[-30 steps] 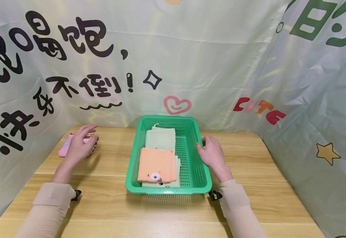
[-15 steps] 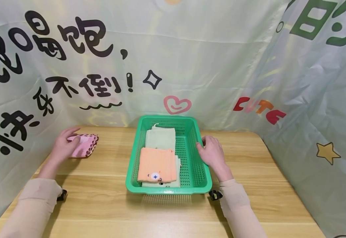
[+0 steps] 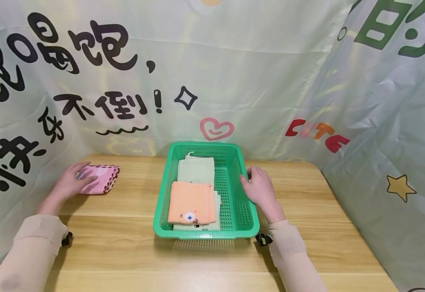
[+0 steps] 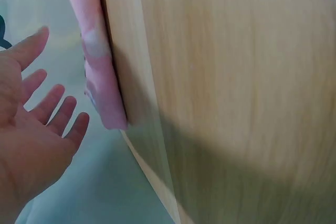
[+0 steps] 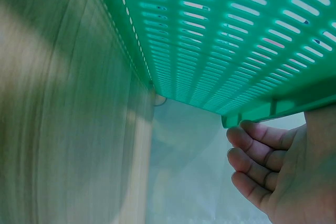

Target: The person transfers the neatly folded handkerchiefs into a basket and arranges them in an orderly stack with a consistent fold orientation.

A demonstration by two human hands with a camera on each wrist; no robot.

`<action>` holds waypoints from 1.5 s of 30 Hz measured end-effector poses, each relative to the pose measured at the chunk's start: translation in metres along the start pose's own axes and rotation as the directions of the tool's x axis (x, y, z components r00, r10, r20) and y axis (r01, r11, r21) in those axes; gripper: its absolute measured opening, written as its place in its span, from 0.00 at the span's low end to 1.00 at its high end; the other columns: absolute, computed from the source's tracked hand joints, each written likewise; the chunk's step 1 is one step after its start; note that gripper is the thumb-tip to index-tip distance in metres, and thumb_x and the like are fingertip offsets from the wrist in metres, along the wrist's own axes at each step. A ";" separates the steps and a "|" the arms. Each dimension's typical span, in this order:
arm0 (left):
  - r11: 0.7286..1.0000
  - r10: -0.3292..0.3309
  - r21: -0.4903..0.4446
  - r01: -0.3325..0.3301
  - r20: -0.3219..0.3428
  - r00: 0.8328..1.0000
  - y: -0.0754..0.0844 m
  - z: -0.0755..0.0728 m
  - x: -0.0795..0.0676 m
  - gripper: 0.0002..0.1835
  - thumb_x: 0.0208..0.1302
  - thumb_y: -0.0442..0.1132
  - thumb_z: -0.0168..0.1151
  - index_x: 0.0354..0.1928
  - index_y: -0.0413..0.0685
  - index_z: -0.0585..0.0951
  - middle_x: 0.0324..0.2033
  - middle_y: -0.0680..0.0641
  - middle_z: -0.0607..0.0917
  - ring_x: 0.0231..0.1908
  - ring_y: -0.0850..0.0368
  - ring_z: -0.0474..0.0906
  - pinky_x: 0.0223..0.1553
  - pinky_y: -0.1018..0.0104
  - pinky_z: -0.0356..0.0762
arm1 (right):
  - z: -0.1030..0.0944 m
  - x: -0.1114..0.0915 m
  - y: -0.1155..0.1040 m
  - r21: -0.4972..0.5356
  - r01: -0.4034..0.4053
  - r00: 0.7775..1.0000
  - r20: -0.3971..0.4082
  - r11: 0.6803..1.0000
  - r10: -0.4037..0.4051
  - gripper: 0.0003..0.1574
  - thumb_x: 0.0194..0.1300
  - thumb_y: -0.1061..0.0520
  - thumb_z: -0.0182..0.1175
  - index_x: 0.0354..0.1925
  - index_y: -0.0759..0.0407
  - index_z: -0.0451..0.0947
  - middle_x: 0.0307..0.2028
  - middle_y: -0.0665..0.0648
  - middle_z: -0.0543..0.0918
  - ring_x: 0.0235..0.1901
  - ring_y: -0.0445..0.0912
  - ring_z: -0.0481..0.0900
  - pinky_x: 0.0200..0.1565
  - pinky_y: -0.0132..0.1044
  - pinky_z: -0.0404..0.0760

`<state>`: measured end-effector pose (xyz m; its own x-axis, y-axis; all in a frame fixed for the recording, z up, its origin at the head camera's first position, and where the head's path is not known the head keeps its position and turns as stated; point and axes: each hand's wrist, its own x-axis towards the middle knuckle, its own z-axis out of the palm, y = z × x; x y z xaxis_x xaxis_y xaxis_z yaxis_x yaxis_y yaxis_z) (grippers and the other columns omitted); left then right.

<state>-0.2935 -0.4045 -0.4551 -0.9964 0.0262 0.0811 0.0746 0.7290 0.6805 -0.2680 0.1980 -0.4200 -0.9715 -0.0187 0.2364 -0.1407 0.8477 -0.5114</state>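
Observation:
At the far left of the table lies a folded pink towel (image 3: 100, 178) with a dark checked edge. My left hand (image 3: 70, 180) hovers at its left side, thumb and fingers spread. In the left wrist view those fingers (image 4: 63, 114) stand apart from the towel's folded side. With my right hand (image 3: 259, 186) I hold the right rim of a green plastic basket (image 3: 206, 234); the thumb lies over the rim and the fingers (image 5: 257, 163) curl beneath it. Inside the basket, an orange folded towel (image 3: 192, 202) partly covers pale green folded towels (image 3: 196, 168).
The wooden table (image 3: 124, 251) meets a printed fabric backdrop (image 3: 256, 81) at the back and on both sides. A black wrist strap part (image 3: 264, 239) shows under the right cuff. The basket stands mid-table near the backdrop.
My left hand has moved left off the top of the pink towel and lowered to its left side, uncovering it. The right hand has stayed on the basket rim.

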 end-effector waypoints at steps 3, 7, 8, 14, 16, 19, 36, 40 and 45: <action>0.997 0.019 0.070 -0.021 0.025 1.000 -0.007 -0.001 0.002 0.43 0.73 0.48 0.65 0.76 0.28 0.58 0.71 0.16 0.54 0.69 0.13 0.49 0.67 0.21 0.47 | 0.000 0.000 0.000 0.000 0.000 1.000 -0.002 1.000 0.000 0.20 0.76 0.49 0.56 0.49 0.66 0.76 0.45 0.65 0.81 0.48 0.60 0.75 0.53 0.56 0.71; 0.985 0.034 0.169 -0.044 0.061 0.998 -0.014 -0.003 0.003 0.42 0.71 0.47 0.66 0.73 0.25 0.61 0.69 0.14 0.55 0.68 0.12 0.50 0.66 0.21 0.48 | 0.000 0.000 -0.001 0.001 -0.002 1.000 -0.004 1.000 0.002 0.20 0.76 0.48 0.56 0.48 0.66 0.76 0.45 0.65 0.81 0.48 0.61 0.75 0.54 0.56 0.71; 0.983 0.031 0.180 -0.044 0.071 0.997 -0.015 -0.003 0.003 0.42 0.70 0.47 0.66 0.73 0.24 0.62 0.69 0.14 0.55 0.67 0.11 0.49 0.65 0.21 0.48 | -0.001 0.001 -0.001 0.001 -0.003 1.000 -0.005 1.000 0.003 0.20 0.76 0.48 0.56 0.48 0.66 0.76 0.44 0.65 0.80 0.48 0.61 0.75 0.54 0.56 0.71; 0.975 -0.036 0.222 0.013 0.103 0.994 -0.018 -0.004 0.000 0.45 0.71 0.50 0.65 0.73 0.22 0.59 0.69 0.13 0.54 0.66 0.10 0.49 0.65 0.21 0.48 | -0.001 0.000 0.000 -0.003 0.001 1.000 -0.011 1.000 -0.001 0.20 0.75 0.49 0.56 0.48 0.66 0.77 0.44 0.65 0.81 0.48 0.61 0.75 0.53 0.56 0.72; 0.972 -0.061 0.232 0.034 0.108 0.992 -0.018 -0.004 -0.001 0.46 0.71 0.51 0.65 0.73 0.21 0.57 0.68 0.13 0.54 0.66 0.11 0.49 0.65 0.21 0.49 | 0.000 0.000 0.000 -0.005 -0.001 1.000 -0.009 1.000 0.001 0.20 0.76 0.49 0.56 0.48 0.66 0.77 0.45 0.65 0.81 0.48 0.61 0.75 0.53 0.56 0.72; 0.969 -0.073 0.244 0.045 0.109 0.991 -0.019 -0.003 -0.001 0.47 0.71 0.53 0.65 0.73 0.21 0.57 0.68 0.12 0.55 0.66 0.11 0.50 0.66 0.22 0.50 | 0.001 0.001 0.001 -0.007 -0.006 1.000 -0.003 1.000 0.006 0.20 0.76 0.48 0.56 0.49 0.66 0.76 0.45 0.64 0.81 0.47 0.60 0.75 0.53 0.56 0.72; 0.982 -0.054 0.183 0.040 0.072 0.996 -0.018 0.004 0.004 0.41 0.64 0.42 0.70 0.72 0.26 0.63 0.67 0.15 0.60 0.66 0.14 0.55 0.66 0.25 0.53 | 0.001 0.000 0.001 -0.007 -0.005 1.000 -0.006 1.000 0.005 0.20 0.76 0.48 0.56 0.49 0.66 0.77 0.45 0.64 0.81 0.48 0.60 0.75 0.54 0.56 0.71; 0.983 -0.065 0.176 0.049 0.086 0.994 -0.015 0.005 0.003 0.38 0.65 0.40 0.68 0.71 0.28 0.65 0.68 0.15 0.58 0.67 0.13 0.53 0.66 0.23 0.51 | 0.001 0.000 0.001 -0.006 -0.007 1.000 -0.005 1.000 0.007 0.21 0.76 0.48 0.56 0.49 0.66 0.77 0.46 0.64 0.81 0.49 0.60 0.75 0.55 0.56 0.71; 0.986 -0.068 0.156 0.056 0.077 0.995 -0.011 0.006 0.001 0.34 0.66 0.38 0.68 0.69 0.31 0.68 0.68 0.15 0.59 0.67 0.13 0.53 0.66 0.23 0.49 | 0.001 0.000 0.001 -0.005 -0.007 1.000 -0.006 1.000 0.007 0.21 0.75 0.48 0.56 0.49 0.66 0.77 0.46 0.64 0.81 0.50 0.61 0.75 0.55 0.57 0.71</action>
<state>-0.2959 -0.4086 -0.4671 -0.9993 0.0289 -0.0220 0.0116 0.8270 0.5621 -0.2685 0.1982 -0.4211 -0.9712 -0.0094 0.2380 -0.1329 0.8505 -0.5089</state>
